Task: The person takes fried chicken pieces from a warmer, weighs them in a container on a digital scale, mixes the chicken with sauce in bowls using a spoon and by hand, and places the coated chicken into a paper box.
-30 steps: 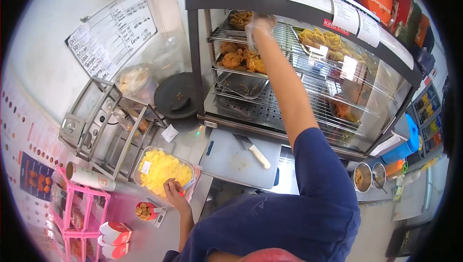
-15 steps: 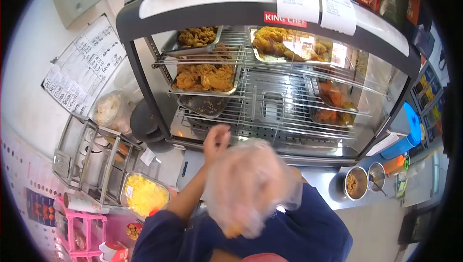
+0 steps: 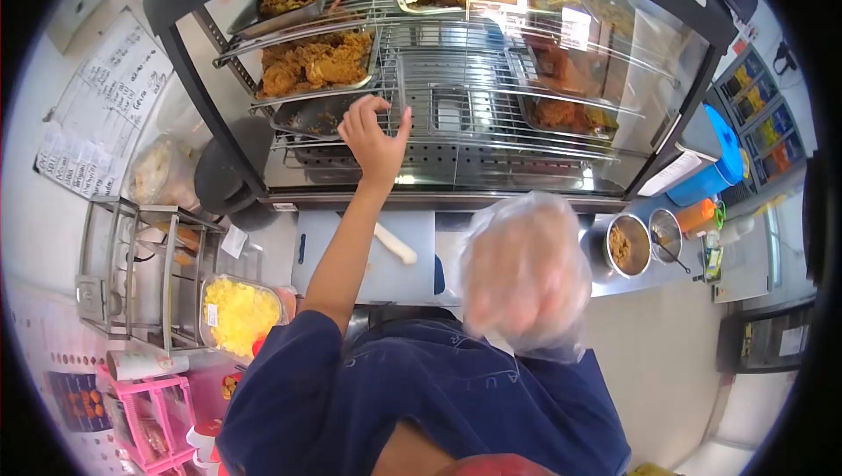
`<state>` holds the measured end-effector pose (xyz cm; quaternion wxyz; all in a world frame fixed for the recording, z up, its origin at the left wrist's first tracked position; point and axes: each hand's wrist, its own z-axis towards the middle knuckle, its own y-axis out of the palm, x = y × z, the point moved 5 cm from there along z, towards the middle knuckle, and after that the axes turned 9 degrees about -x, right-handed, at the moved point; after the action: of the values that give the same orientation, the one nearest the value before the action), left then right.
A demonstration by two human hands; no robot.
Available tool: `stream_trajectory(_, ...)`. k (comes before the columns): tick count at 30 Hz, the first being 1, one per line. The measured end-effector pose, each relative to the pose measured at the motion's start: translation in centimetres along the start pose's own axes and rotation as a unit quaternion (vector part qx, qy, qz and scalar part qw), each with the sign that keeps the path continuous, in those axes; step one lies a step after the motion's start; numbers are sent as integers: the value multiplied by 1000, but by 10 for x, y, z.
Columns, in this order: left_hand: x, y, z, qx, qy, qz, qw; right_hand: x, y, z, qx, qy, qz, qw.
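Note:
My bare left hand (image 3: 375,138) is raised at the front of the glass display case (image 3: 438,202). Its thumb and curved fingers are apart, on either side of the lower end of a clear upright strip (image 3: 402,81) on the glass. Whether they touch it I cannot tell. A loose clear plastic glove covers my right hand (image 3: 526,270), held up close to the camera over the counter's front. Blur and the crumpled plastic hide how its fingers lie. Behind the glass, fried chicken pieces (image 3: 316,62) fill a tray on the left, above a dark tray (image 3: 311,117) holding crumbs.
A cutting board (image 3: 408,239) with a white-handled tool (image 3: 395,244) lies below the case. Shredded yellow food (image 3: 241,314) fills a tub at left, beside a metal rack (image 3: 158,257). At right stand a metal bowl (image 3: 629,246), an orange bottle (image 3: 697,215) and a blue container (image 3: 706,160).
My left hand has risen from the case's lower edge to the glass front. The gloved right hand has moved right and up, uncovering the cutting board. The view has shifted.

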<state>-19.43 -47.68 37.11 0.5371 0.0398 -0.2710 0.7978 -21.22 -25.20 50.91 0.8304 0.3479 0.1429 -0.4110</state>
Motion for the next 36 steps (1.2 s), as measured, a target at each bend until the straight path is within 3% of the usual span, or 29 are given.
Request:
stream_trajectory(3, -16, -15, -2, 40, -14, 29, 999, 1, -33, -56, 114, 26, 64, 991)
stream_trajectory(4, -23, -23, -2, 52, -24, 37, 998, 3, -44, -81, 165, 14, 142, 976)
stream_trajectory(8, -64, -60, -3, 100, -75, 102, 987, 17, -66, -192, 318, -68, 415, 849)
stream_trajectory(14, -151, -101, -5, 160, -122, 193, 960, 50, -45, -334, 470, -99, 450, 753)
stream_trajectory(22, -262, -135, -7, 87, -248, 177, 948, 78, -26, -363, 523, -41, 417, 742)
stream_trajectory(26, -289, -139, -5, 61, -225, 213, 949, 77, -30, -352, 504, -11, 391, 770)
stream_trajectory(30, -283, -142, 0, 2, -293, 141, 946, 73, -27, -335, 493, 1, 394, 776)
stream_trajectory(32, -303, -131, -9, 32, -254, 232, 938, 79, -24, -329, 495, 24, 409, 766)
stream_trajectory(33, -269, -140, -16, 19, -258, 216, 942, 81, -22, -325, 496, 45, 419, 759)
stream_trajectory(34, -213, -156, -26, 57, -232, 107, 965, 83, -21, -323, 495, 66, 431, 752)
stream_trajectory(36, -109, -199, -47, 55, -133, -31, 989, 95, -16, -312, 486, 128, 462, 731)
